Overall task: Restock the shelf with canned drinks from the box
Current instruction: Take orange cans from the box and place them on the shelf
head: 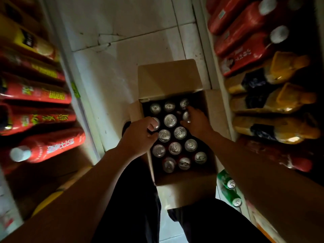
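Observation:
An open cardboard box [175, 186] stands on the floor between my legs, its far flap raised. Several upright cans [170, 120] with silver tops fill it in rows. My left hand [138, 135] reaches into the box's left side, fingers curled around the top of a can [155, 123] in the left column. My right hand [198, 122] reaches in on the right side, fingers wrapped around a can [186, 116] in the right column. Neither can is lifted clear of the others.
The aisle floor is white tile [126, 55]. On the left, a shelf holds red bottles [49, 146] lying towards me. The right shelf carries red bottles [245, 32], yellow-orange bottles [280, 102], and green cans [229, 190] lower down.

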